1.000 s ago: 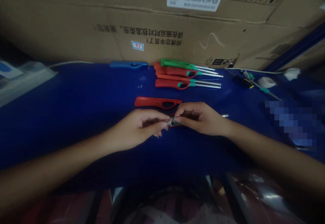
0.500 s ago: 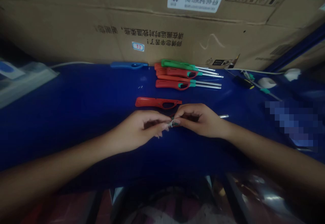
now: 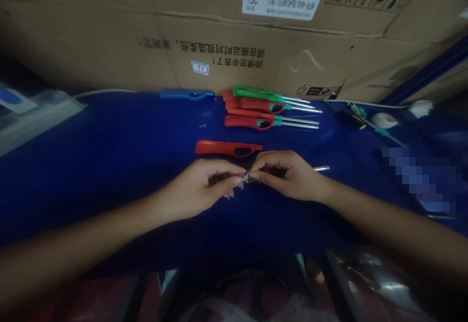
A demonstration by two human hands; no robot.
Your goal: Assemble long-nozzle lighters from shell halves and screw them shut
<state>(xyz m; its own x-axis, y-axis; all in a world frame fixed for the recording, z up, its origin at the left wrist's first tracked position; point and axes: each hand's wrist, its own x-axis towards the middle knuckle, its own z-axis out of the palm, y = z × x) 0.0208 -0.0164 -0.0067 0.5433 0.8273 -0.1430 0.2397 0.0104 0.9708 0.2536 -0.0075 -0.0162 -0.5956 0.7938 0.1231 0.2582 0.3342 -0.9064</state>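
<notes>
My left hand [image 3: 204, 185] and my right hand [image 3: 287, 173] meet over the blue table [image 3: 109, 166], fingertips pinched together. Between them sits a small part [image 3: 248, 178] with a bit of red and silver showing. My right hand also covers a lighter body whose metal tube [image 3: 321, 168] sticks out to the right. Just behind my hands lies a red lighter shell half [image 3: 226, 147].
A stack of red and green long-nosed lighters [image 3: 263, 110] lies farther back, with a blue shell [image 3: 186, 94] to its left. A big cardboard box [image 3: 219, 34] walls the far edge. Small tools and white objects [image 3: 380, 120] lie at the right; a plastic bag [image 3: 32, 112] at the left.
Almost nothing: my hands stay pinched on the small part, shifting only slightly.
</notes>
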